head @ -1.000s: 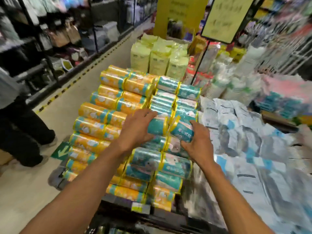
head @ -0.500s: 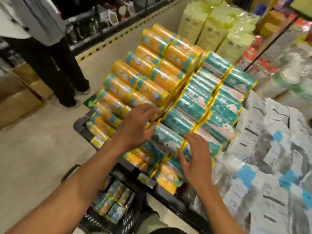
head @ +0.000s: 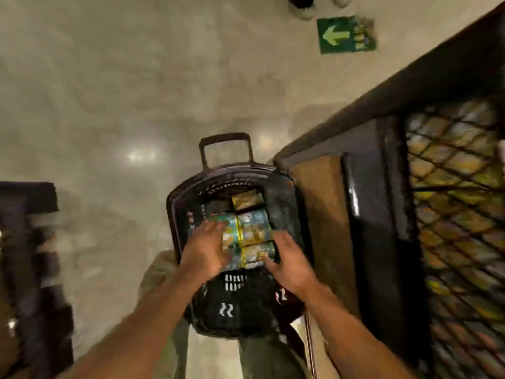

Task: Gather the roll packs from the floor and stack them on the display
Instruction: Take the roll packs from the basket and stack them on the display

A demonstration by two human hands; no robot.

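"Roll packs (head: 247,231), where do they sit?"

"Down in a black basket (head: 175,214) on the floor (head: 109,105), teal and yellow wrappers side by side, filling the right part of it. None shows on top of the display in this view."

"Take me across from the left."

"Far left is a dark, blurred fixture (head: 27,242), well apart from the basket, with bare floor between. Then comes the left grip (head: 203,250), fingers laid over the left edge of the packs. The right grip (head: 292,266) comes in at their right edge, next to the basket wall. Blur hides the fingertips, so I cannot tell whether either grip has closed on a pack or only touches it."

"Why one on each side?"

"My guess is to bracket a bundle from both ends and lift it level. The wrappers look slick and the packs lie tight together."

"Room to move?"

"It's open to the left and straight up. On the right the basket stands just beside the display (head: 451,187), whose dark frame and mesh side rise close by. The lift probably has to clear the basket rim first, then swing right over that edge. The basket's handle (head: 225,138) stands at the far end, out of the way."
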